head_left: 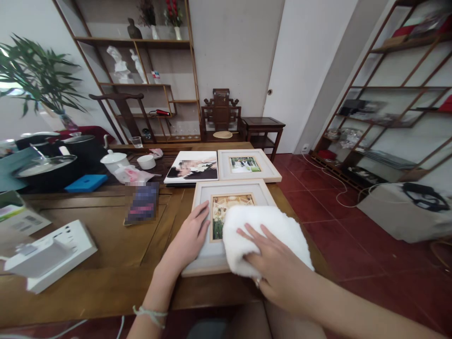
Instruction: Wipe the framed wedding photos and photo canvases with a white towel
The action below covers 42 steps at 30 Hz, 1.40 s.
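A light wooden picture frame (189,271) lies flat near the table's front edge, a small photo (218,226) set in its wide pale border. My left hand (190,235) rests along the frame's left side, fingers stretched over the border. Bunched on the right half of the frame is a fluffy white cloth (282,226), which covers part of the photo. My right hand (271,259) grips this cloth and presses it down, fingers spread over its top. Behind lie a second frame (275,175) with a photo and a flat photo panel (192,167).
A dark pouch (143,202), a blue box (86,182), a white box (61,256) and a lidded pan (47,169) occupy the table's left side. White cups (146,162) stand farther back. Beyond the right table edge is red tiled floor (353,245) with a grey-white box (399,212).
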### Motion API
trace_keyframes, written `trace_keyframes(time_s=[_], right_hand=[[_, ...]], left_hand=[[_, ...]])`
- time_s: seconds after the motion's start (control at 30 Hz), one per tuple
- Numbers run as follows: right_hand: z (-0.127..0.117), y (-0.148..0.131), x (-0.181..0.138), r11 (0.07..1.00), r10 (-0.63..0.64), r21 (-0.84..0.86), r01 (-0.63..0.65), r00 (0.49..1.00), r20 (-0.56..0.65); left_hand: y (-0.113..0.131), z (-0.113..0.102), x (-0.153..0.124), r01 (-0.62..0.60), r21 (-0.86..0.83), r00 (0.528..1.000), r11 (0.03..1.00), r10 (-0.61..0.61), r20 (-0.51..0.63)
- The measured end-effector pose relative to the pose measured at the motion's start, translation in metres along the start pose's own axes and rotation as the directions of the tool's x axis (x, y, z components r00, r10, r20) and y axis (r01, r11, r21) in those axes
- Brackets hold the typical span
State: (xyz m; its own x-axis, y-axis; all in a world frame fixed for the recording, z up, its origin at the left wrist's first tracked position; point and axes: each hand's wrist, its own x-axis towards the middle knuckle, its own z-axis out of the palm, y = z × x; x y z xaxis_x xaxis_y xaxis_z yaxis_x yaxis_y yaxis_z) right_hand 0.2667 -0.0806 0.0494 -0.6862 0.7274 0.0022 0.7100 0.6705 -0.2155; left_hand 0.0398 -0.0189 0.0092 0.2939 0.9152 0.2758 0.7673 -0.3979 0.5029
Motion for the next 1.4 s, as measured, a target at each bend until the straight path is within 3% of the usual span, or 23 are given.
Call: trace_keyframes(time_s=[0.23,0.33,0.47,0.7,0.83,0.93,1.17,1.3,1.4], right_hand=[[-0.002,0.074,0.071,0.973,0.031,-0.213,-0.09,0.963,-0.267],[-0.005,0.088,0.09,0.967,-0.001,-0.247,-0.063,0.968,-0.249],[-0.002,0.076,0.08,0.981,-0.087,-0.185,0.059,0.985,-0.146],[-0.017,0.01,0.007,0.993,-0.103,0.067,0.1,0.994,0.034],[-0.016,-0.01,-0.008,0.974,-0.135,0.186,0.13,0.991,0.012],[-0.004,0.003,0.006,0.983,-0.121,0.136,0.126,0.992,-0.043],[0.002,0.074,0.084,0.983,-0.026,-0.183,-0.018,0.972,-0.234],[-0.003,0.083,0.111,0.973,-0.076,-0.227,0.031,0.979,-0.19],[-0.002,0.07,0.101,0.979,-0.128,-0.175,0.105,0.984,-0.126]], left_hand=[[0.001,-0.002,0.0,-0.005,0.002,1.0,1.0,0.005,0.003],[0.001,-0.003,0.0,0.002,0.008,1.0,1.0,-0.003,0.012],[0.0,-0.001,0.0,0.0,0.009,1.0,1.0,0.0,-0.002],[-0.002,0.002,0.001,-0.011,0.011,1.0,1.0,0.012,-0.029],[-0.001,0.001,0.0,-0.017,0.013,1.0,1.0,0.017,-0.017],[0.0,0.0,0.0,-0.014,0.014,1.0,1.0,0.014,-0.003],[0.003,-0.004,0.0,0.001,0.015,1.0,1.0,-0.001,0.022],[0.002,-0.004,0.0,0.003,0.006,1.0,1.0,-0.003,0.017],[0.001,-0.002,0.001,-0.008,-0.004,1.0,1.0,0.008,0.002]])
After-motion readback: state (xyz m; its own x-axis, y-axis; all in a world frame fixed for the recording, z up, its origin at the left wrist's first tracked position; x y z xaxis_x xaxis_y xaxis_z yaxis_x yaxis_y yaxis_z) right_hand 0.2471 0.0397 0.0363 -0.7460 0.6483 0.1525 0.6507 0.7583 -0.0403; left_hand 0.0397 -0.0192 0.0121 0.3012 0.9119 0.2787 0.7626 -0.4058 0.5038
